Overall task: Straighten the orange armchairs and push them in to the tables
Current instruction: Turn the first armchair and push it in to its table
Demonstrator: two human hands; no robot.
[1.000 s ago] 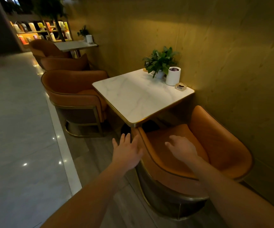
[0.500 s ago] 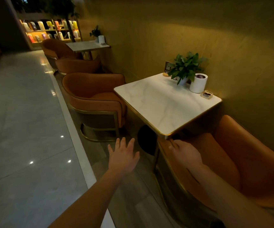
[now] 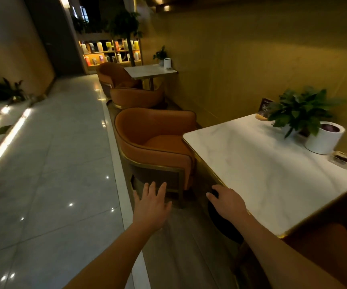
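Hands: left hand (image 3: pixel 150 207) flat, fingers straight and spread, holds nothing; right hand (image 3: pixel 226 203) loose, fingers slightly bent, holds nothing.
Head view, left hand: in the air over the grey floor strip (image 3: pixel 178 247), fingertips aimed at the armchair (image 3: pixel 156 142), apart from it, and in the picture just short of its gold frame.
Head view, right hand: just beside the gold edge of the table (image 3: pixel 272 170), near its corner; cannot tell if it touches.
Armchair place: ahead of both hands, at the far side of the table, between the pale aisle floor (image 3: pixel 53 163) and the wall (image 3: pixel 251 59).
Armchair facing: open seat turned right toward the table, curved back toward the aisle; back-to-seat axis runs left to right across the picture.
Armchair vs table: one arm sits close to the table's far-left corner; the tabletop hides any gap at the seat front.
Nearer hand: left, lined up with the chair's near side; right is further right, on the table's side.
Second armchair (image 3: pixel 318 247): orange shows at bottom right by the table's near edge, mostly cropped.
Step, judged: reach toward the armchair, no contact yet.
Next move, judged: the push has to run from the aisle-side back toward the table, so the hands need to get round to the chair's left.
Far armchairs (image 3: pixel 137 97): two more at the farther table (image 3: pixel 149 70), well apart from the hands.
Tabletop: plant (image 3: pixel 301 109), white pot (image 3: pixel 324 140), small tray (image 3: pixel 341 159), all by the wall.
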